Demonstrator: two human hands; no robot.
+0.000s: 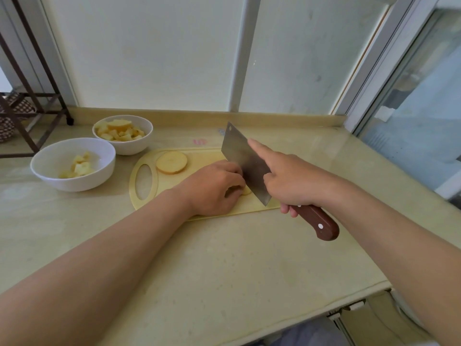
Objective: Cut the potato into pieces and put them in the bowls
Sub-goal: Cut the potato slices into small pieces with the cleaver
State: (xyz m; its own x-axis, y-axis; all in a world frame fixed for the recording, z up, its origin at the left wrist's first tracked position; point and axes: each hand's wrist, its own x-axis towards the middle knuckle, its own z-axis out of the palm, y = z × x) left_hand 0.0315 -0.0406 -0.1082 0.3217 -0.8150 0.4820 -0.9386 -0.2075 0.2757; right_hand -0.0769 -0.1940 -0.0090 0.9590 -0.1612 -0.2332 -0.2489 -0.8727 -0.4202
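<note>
A pale stone desk point(224, 258) meets white wall panels point(154, 58); a cutting board point(204, 158) lies at twelve o'clock; left hand point(212, 191) fingers curl onto a potato piece point(246, 191) there; right hand point(294, 186) fingers clamp the cleaver point(244, 161); near bowl point(50, 174) and far bowl point(136, 146), at ten o'clock, hold pieces.

A pale beige counter point(224, 258) meets white wall panels point(154, 51), a dark metal rack point(32, 96) at left and a daylit window point(424, 108) at right.

Bare left hand point(214, 191), bare right hand point(294, 186), grey-blue garment point(314, 332)
</note>
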